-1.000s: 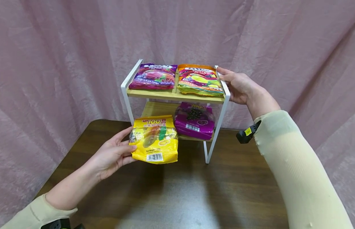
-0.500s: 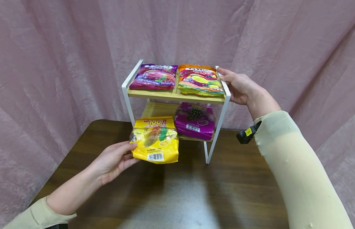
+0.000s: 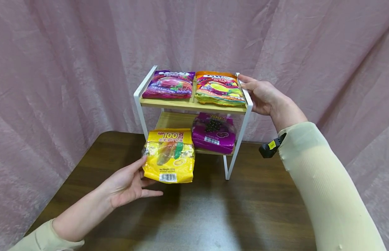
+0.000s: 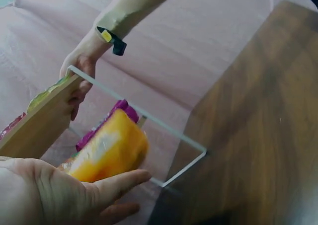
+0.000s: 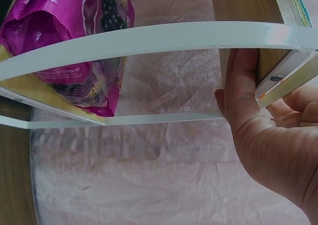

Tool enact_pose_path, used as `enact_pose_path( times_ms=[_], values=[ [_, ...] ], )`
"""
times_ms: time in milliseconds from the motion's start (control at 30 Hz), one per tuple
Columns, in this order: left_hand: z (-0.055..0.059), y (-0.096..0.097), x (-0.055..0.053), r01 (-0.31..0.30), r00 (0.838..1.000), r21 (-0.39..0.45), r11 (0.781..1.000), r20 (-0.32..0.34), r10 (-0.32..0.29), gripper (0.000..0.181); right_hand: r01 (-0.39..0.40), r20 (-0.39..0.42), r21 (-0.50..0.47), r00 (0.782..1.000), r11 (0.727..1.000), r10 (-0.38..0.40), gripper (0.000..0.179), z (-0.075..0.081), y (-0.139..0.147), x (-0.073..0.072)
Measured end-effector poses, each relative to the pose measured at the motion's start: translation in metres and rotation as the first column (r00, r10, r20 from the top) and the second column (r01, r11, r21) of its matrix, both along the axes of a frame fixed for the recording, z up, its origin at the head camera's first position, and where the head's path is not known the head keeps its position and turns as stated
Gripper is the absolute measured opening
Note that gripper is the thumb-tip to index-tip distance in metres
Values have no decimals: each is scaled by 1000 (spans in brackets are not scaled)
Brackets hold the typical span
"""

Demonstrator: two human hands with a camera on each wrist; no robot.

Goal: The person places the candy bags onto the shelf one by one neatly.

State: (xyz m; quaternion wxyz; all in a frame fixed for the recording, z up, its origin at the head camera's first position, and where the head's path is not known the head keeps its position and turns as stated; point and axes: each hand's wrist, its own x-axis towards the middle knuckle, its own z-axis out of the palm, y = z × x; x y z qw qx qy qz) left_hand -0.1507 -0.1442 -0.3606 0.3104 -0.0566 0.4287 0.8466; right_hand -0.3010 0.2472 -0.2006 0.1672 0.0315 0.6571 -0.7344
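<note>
My left hand (image 3: 125,184) holds a yellow candy bag (image 3: 169,157) by its left edge, thumb at the side, some fingers behind and below it, one finger stretched out underneath. The bag leans at the front left of the lower level of a two-tier shelf rack (image 3: 194,104), label facing me. At the upper right, my right hand (image 3: 263,96) grips the rack's side; in the right wrist view its fingers (image 5: 243,81) reach under the upper board. A purple candy bag (image 3: 213,136) lies on the lower level, right of the yellow one.
On the upper board lie a purple berries gummy bag (image 3: 169,84) at left and an orange fruits gummy bag (image 3: 219,89) at right. The rack's white metal legs (image 3: 239,136) stand on a dark wooden table (image 3: 260,198). A pink curtain (image 3: 87,62) hangs behind.
My left hand has shifted lower on the yellow bag, and one finger has straightened out below it. The bag's bottom has dropped slightly. My right hand stays on the rack.
</note>
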Motion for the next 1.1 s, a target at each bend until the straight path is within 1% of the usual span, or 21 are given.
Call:
enact_pose_path(
  times_ms=[67, 133, 200, 267, 300, 333, 400, 500, 567, 800, 900, 1033, 1100],
  values=[
    [-3, 1, 1, -7, 999, 72, 997, 49, 4, 69, 2, 0, 0, 1000, 1000, -2, 53, -1, -1, -1],
    [-6, 2, 2, -37, 994, 134, 990, 107, 23, 68, 1, -1, 1, 1000, 1000, -1, 53, -1, -1, -1],
    [-8, 3, 3, -79, 986, 168, 983, 155, 52, 65, -2, 0, -2, 1000, 1000, 2, 53, -2, -1, -1],
    [-10, 4, 5, -105, 981, 184, 977, 182, 71, 63, -3, 2, -6, 1000, 1000, 3, 53, -2, -1, -2],
    [-11, 5, 5, -102, 981, 187, 977, 180, 68, 62, -2, 4, -9, 1000, 1000, 2, 53, -2, -2, -2],
    [-11, 5, 6, -90, 985, 185, 979, 165, 59, 63, 1, 4, -10, 1000, 1000, -1, 53, -2, -1, -2],
    [-11, 7, 7, -55, 992, 171, 984, 123, 34, 66, 6, 2, -8, 1000, 1000, -6, 52, -2, -1, -2],
    [-9, 9, 8, -20, 997, 157, 987, 72, 8, 68, 11, 1, -5, 1000, 1000, -11, 52, -2, 0, -1],
    [-9, 10, 8, -28, 997, 164, 986, 73, 17, 68, 9, 1, -7, 1000, 1000, -9, 52, -2, 0, -1],
    [-7, 13, 9, -110, 988, 207, 972, 125, 85, 64, 1, 0, -18, 1000, 1000, -1, 52, -2, 0, -2],
    [-5, 15, 11, -109, 992, 189, 976, 86, 94, 60, 1, -1, -18, 1000, 1000, -1, 52, -1, 1, -1],
    [-2, 16, 13, -99, 995, 159, 982, 13, 98, 62, -1, -3, -15, 1000, 1000, 1, 52, -1, 1, -1],
    [-1, 16, 13, -106, 994, 167, 980, 14, 105, 62, -3, -3, -11, 1000, 1000, 3, 52, -1, 1, -1]
  ],
)
